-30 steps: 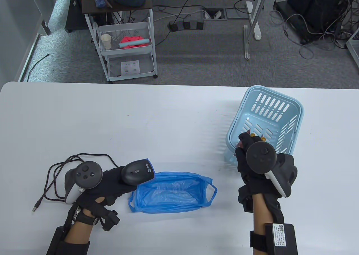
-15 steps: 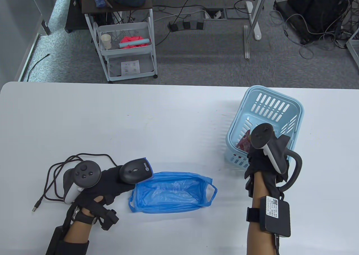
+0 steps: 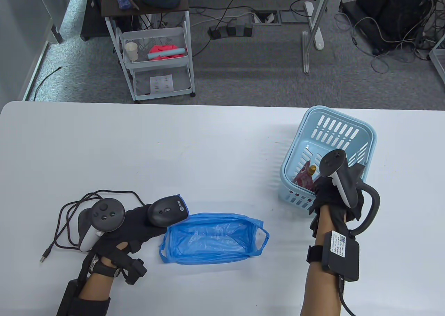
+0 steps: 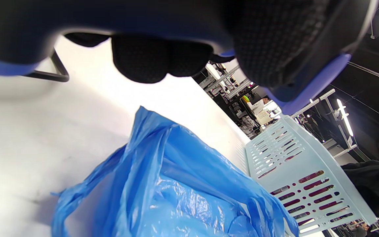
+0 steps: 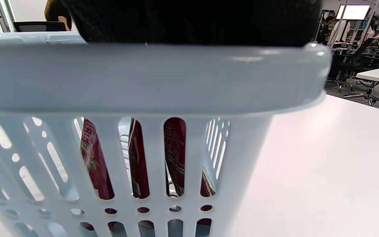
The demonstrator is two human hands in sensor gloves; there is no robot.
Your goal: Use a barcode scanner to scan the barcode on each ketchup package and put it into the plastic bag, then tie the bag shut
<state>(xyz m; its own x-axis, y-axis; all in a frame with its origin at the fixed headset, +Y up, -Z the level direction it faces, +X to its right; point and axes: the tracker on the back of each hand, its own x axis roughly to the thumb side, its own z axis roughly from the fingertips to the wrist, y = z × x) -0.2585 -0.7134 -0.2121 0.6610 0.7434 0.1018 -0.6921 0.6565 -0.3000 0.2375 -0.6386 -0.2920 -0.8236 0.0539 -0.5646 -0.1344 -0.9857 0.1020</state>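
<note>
My left hand (image 3: 139, 224) grips the black barcode scanner (image 3: 169, 211) just left of the blue plastic bag (image 3: 212, 239), which lies open on the table. In the left wrist view the scanner (image 4: 176, 16) fills the top, above the bag (image 4: 176, 184). A red ketchup package (image 3: 303, 178) with a gold cap lies in the light blue basket (image 3: 368, 131). My right hand (image 3: 326, 192) reaches down over the basket's near wall beside that package; its fingers are hidden by the tracker and the wall. The right wrist view shows red packages (image 5: 174, 154) through the basket (image 5: 143, 75) slots.
The scanner's black cable (image 3: 69, 204) loops on the table left of my left hand and ends in a USB plug (image 3: 43, 258). The basket stands near the table's far right. A white cart (image 3: 156, 62) stands on the floor beyond the table.
My right hand has tipped forward and gone down into the basket from above its near edge. The capped ketchup package has come into view. The left hand and scanner have barely shifted.
</note>
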